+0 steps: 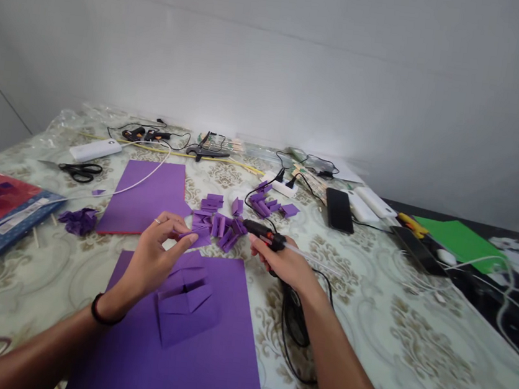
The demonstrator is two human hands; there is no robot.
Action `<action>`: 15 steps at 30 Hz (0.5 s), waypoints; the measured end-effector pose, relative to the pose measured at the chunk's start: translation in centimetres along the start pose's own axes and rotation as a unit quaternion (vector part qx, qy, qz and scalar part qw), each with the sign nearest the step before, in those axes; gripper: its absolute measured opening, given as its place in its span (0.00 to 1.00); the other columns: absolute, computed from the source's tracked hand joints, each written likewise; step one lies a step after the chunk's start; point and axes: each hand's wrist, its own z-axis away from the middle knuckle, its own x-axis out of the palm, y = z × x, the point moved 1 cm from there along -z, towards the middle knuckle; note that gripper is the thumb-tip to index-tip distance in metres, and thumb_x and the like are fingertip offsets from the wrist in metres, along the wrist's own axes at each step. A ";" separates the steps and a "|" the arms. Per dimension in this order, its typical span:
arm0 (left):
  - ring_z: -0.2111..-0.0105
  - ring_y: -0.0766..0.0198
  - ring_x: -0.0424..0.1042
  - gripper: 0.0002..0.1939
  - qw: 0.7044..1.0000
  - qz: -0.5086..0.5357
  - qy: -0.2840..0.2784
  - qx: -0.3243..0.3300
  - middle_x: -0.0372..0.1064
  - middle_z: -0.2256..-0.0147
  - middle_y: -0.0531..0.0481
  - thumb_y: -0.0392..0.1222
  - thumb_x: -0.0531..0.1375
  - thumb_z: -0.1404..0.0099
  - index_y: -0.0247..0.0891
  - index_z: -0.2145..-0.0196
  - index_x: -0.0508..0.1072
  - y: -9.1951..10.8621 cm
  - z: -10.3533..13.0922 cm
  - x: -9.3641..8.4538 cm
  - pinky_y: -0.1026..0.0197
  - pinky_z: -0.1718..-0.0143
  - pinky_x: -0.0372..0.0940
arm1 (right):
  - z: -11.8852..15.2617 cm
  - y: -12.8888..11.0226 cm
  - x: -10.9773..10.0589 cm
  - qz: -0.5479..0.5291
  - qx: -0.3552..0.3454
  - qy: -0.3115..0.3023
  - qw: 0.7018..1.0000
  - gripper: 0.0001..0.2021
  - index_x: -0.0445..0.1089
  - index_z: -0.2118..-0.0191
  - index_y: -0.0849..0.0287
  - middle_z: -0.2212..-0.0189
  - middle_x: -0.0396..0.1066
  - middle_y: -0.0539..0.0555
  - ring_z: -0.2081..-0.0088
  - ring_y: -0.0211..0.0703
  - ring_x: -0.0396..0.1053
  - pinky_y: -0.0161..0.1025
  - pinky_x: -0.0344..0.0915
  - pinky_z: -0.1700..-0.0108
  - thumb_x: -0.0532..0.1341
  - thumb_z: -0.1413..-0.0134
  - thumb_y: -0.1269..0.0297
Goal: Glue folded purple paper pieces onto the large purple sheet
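Between the thumb and fingers of my left hand [162, 249] is a small folded purple paper piece [199, 237]. My right hand [287, 261] grips a black glue gun [262, 232], its nozzle pointing left toward that piece; a clear glue stick [312, 261] sticks out of its back. Below both hands lies a large purple sheet [222, 353] with a folded purple paper form [188, 324] on it, its top flaps raised. Just beyond, several small folded purple strips [218, 226] sit in a loose group, with more purple pieces [265, 204] behind them.
Left of my hands are a purple sheet stack [147, 191], crumpled purple paper [78, 221], scissors [79, 171] and a red-and-blue packet [12, 222]. At the back lie pliers [206, 151] and a power strip [281, 186]. A phone [339, 210] rests to the right, and a black cord [295, 317] trails below my right hand.
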 end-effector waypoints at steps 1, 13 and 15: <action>0.60 0.59 0.71 0.08 1.000 -0.001 0.003 0.000 0.71 0.64 0.48 0.42 0.68 0.34 0.39 0.70 0.77 -0.1 0.0 -0.1 0.58 0.59 0.70 | 0.1 -0.2 0.1 0.002 -0.003 -0.008 1.000 0.27 0.76 0.74 0.57 0.83 0.69 0.50 0.82 0.41 0.67 0.38 0.63 0.76 0.62 0.42 0.37; 0.57 0.59 0.73 0.05 0.993 0.036 -0.099 -0.049 0.71 0.58 0.47 0.43 0.64 0.31 0.40 0.63 0.77 -0.6 0.3 0.5 0.58 0.57 0.70 | 0.6 -1.2 0.7 -0.005 -0.044 0.018 0.999 0.26 0.75 0.74 0.58 0.84 0.67 0.50 0.78 0.42 0.67 0.38 0.62 0.72 0.61 0.39 0.39; 0.56 0.58 0.73 0.05 0.989 0.034 -0.133 -0.048 0.71 0.58 0.47 0.42 0.63 0.30 0.39 0.62 0.77 -0.5 0.4 0.7 0.57 0.56 0.70 | 0.4 -0.9 0.8 -0.011 -0.048 0.023 0.999 0.26 0.75 0.74 0.59 0.84 0.68 0.50 0.77 0.43 0.67 0.38 0.61 0.72 0.62 0.40 0.39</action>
